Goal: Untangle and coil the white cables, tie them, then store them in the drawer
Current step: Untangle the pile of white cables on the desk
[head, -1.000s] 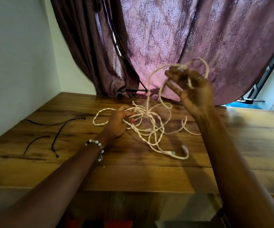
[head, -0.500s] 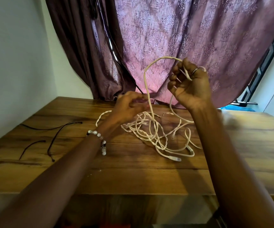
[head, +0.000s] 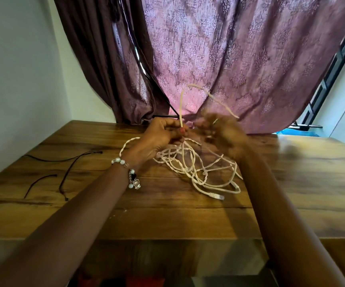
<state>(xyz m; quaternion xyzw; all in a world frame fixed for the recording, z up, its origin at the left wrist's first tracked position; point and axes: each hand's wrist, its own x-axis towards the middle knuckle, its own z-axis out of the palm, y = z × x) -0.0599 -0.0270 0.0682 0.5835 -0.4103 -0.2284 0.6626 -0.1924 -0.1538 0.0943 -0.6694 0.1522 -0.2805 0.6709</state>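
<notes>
A tangle of white cables (head: 190,168) lies on the wooden table (head: 312,183), with a plug end (head: 217,196) nearest me. My left hand (head: 161,135), with a beaded bracelet at the wrist, pinches one strand above the pile. From that pinch the strand rises in a tall loop (head: 188,88) and drops toward my right hand (head: 223,131). My right hand is blurred by motion just above the table; its fingers look curled, and a strand crosses it, but I cannot make out a grip.
Thin black cords (head: 68,172) lie on the left part of the table. A purple patterned curtain (head: 229,59) hangs behind the far edge, with a white wall (head: 18,79) at the left. The table's front edge (head: 167,235) is close to me.
My right hand has dropped from head height down to just above the cable pile. My left hand has risen slightly and now pinches the strand, and the loop stands taller between the hands.
</notes>
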